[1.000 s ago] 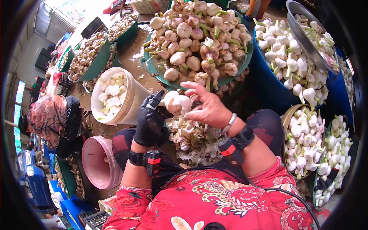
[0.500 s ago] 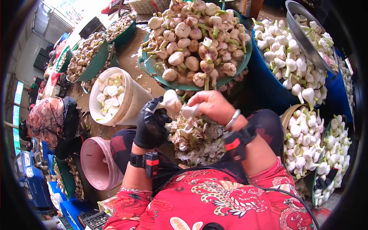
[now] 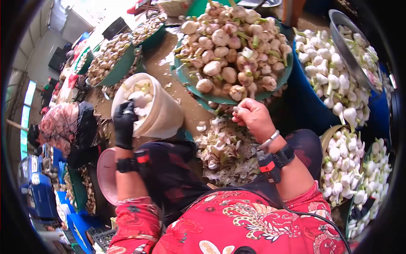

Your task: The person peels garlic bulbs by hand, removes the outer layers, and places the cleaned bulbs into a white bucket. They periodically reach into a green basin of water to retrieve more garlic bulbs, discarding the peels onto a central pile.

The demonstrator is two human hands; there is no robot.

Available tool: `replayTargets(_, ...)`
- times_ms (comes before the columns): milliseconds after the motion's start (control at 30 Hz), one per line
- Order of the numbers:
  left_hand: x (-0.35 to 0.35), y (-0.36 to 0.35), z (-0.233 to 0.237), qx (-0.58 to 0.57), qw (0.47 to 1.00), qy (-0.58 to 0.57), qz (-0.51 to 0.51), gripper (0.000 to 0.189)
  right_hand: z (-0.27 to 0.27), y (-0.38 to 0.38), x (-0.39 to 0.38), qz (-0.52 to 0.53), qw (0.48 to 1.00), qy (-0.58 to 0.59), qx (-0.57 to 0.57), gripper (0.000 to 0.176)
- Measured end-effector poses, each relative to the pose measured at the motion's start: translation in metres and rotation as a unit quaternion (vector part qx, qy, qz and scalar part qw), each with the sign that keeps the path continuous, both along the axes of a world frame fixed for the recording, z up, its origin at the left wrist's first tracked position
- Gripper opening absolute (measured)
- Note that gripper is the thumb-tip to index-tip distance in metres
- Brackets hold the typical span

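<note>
My left hand (image 3: 124, 125), in a black glove, reaches over the near side of a white bucket (image 3: 163, 114). A pale garlic bulb (image 3: 137, 99), smeared by motion, is at its closed fingertips. Other peeled white garlic lies inside the bucket. My right hand (image 3: 256, 120) is bare and pinched shut above a heap of papery garlic skins (image 3: 226, 152). Something small and pale shows at its fingertips, too small to make out. Just beyond that hand, a green basin (image 3: 190, 86) is heaped with unpeeled garlic bulbs (image 3: 228, 55).
To my right stand a blue barrel (image 3: 302, 80) of white garlic, a metal bowl (image 3: 355, 59) on top, and a basket of garlic (image 3: 341, 165). A pink bucket (image 3: 106, 175) is at my left. Farther left, a person (image 3: 63, 127) sits near green tubs of garlic (image 3: 120, 67).
My left hand has moved left from the middle to the white bucket, carrying the garlic bulb. The right hand has parted from the bulb and stays over the skins. The view has shifted somewhat.
</note>
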State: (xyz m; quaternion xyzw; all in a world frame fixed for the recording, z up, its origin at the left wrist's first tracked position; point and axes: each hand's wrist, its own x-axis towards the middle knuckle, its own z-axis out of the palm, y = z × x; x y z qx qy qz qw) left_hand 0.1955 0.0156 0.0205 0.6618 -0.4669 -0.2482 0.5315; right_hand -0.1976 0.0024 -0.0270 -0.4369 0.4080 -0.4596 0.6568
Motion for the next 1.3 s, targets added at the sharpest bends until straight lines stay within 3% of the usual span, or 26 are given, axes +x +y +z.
replayTargets(33, 0.027, -0.004, -0.001, 0.022, 0.965, -0.259, 0.027, 0.018, -0.001, 0.001, -0.002, -0.01, 1.0, 0.013, -0.003, 0.007)
replayTargets(67, 0.041, -0.005, 0.0, 0.048, 0.951, -0.307, 0.001, 0.017, -0.001, 0.0, -0.003, -0.031, 0.999, 0.016, 0.012, 0.007)
replayTargets(100, 0.031, -0.009, 0.004, 0.032, 0.955, -0.294, -0.025, 0.018, -0.001, -0.001, -0.004, -0.044, 0.998, 0.019, 0.027, 0.005)
replayTargets(167, -0.035, -0.017, 0.02, 0.03, 0.985, -0.135, -0.099, 0.019, -0.005, -0.003, -0.003, -0.06, 0.995, 0.029, 0.072, 0.004)
replayTargets(200, -0.067, -0.025, 0.017, 0.006, 0.977, -0.112, -0.182, 0.019, -0.008, -0.004, -0.001, -0.08, 0.994, 0.005, 0.075, 0.004)
replayTargets(233, -0.106, -0.032, 0.013, -0.021, 0.951, -0.212, -0.223, 0.021, -0.009, -0.004, -0.001, -0.104, 0.992, -0.006, 0.067, 0.004)
replayTargets(267, -0.146, -0.035, 0.01, -0.029, 0.936, -0.243, -0.252, 0.023, -0.006, -0.004, -0.001, -0.128, 0.989, 0.0, 0.069, 0.004)
replayTargets(300, -0.178, -0.041, -0.001, -0.006, 0.941, -0.189, -0.28, 0.025, -0.003, -0.004, -0.002, -0.152, 0.986, 0.006, 0.07, 0.004)
replayTargets(367, -0.226, -0.063, -0.006, -0.051, 0.89, -0.321, -0.319, 0.031, -0.004, -0.005, -0.01, -0.177, 0.982, -0.007, 0.064, 0.004)
replayTargets(433, -0.259, -0.083, -0.012, -0.032, 0.89, -0.354, -0.285, 0.047, -0.001, -0.005, -0.018, -0.208, 0.976, -0.014, 0.062, 0.004)
replayTargets(500, -0.283, -0.1, -0.007, -0.042, 0.861, -0.395, -0.318, 0.051, 0.003, -0.005, -0.026, -0.211, 0.975, -0.018, 0.068, 0.005)
replayTargets(533, -0.292, -0.107, -0.004, 0.026, 0.826, -0.461, -0.323, 0.045, 0.003, -0.006, -0.028, -0.213, 0.974, -0.028, 0.069, 0.005)
replayTargets(633, -0.291, -0.148, -0.029, 0.009, 0.823, -0.454, -0.34, 0.041, 0.008, -0.006, -0.033, -0.211, 0.974, -0.047, 0.073, 0.004)
replayTargets(700, -0.282, -0.158, -0.027, -0.085, 0.866, -0.369, -0.325, 0.033, 0.009, -0.007, -0.033, -0.21, 0.973, -0.06, 0.077, 0.005)
replayTargets(767, -0.267, -0.157, -0.009, -0.082, 0.917, -0.266, -0.286, 0.027, 0.012, -0.009, -0.031, -0.222, 0.97, -0.094, 0.044, 0.005)
replayTargets(800, -0.26, -0.146, 0.001, -0.048, 0.936, -0.181, -0.297, 0.025, 0.006, -0.011, -0.034, -0.19, 0.978, -0.076, 0.035, 0.031)
replayTargets(833, -0.255, -0.127, 0.014, -0.014, 0.947, -0.096, -0.305, 0.023, 0.008, -0.012, -0.033, -0.188, 0.979, -0.077, 0.036, 0.031)
replayTargets(900, -0.241, -0.091, 0.02, 0.032, 0.928, 0.046, -0.367, 0.025, 0.015, -0.009, -0.028, -0.165, 0.976, 0.029, -0.137, 0.064)
replayTargets(933, -0.237, -0.072, 0.021, 0.065, 0.922, 0.083, -0.373, 0.026, 0.016, -0.01, -0.03, -0.093, 0.989, 0.024, -0.113, 0.089)
replayTargets(967, -0.234, -0.055, 0.017, 0.098, 0.913, 0.121, -0.377, 0.028, 0.018, -0.01, -0.026, -0.04, 0.987, -0.141, -0.069, 0.083)
replayTargets(1067, -0.232, -0.023, 0.007, 0.091, 0.91, 0.226, -0.335, 0.031, 0.013, -0.007, -0.021, 0.072, 0.993, -0.077, -0.058, 0.076)
replayTargets(1100, -0.233, -0.016, 0.006, 0.073, 0.906, 0.293, -0.296, 0.033, 0.014, -0.003, -0.015, 0.035, 0.993, -0.035, -0.106, 0.071)
replayTargets(1300, -0.226, -0.008, -0.012, 0.07, 0.929, 0.254, -0.26, 0.027, 0.015, 0.008, 0.001, -0.045, 0.96, 0.112, -0.251, 0.068)
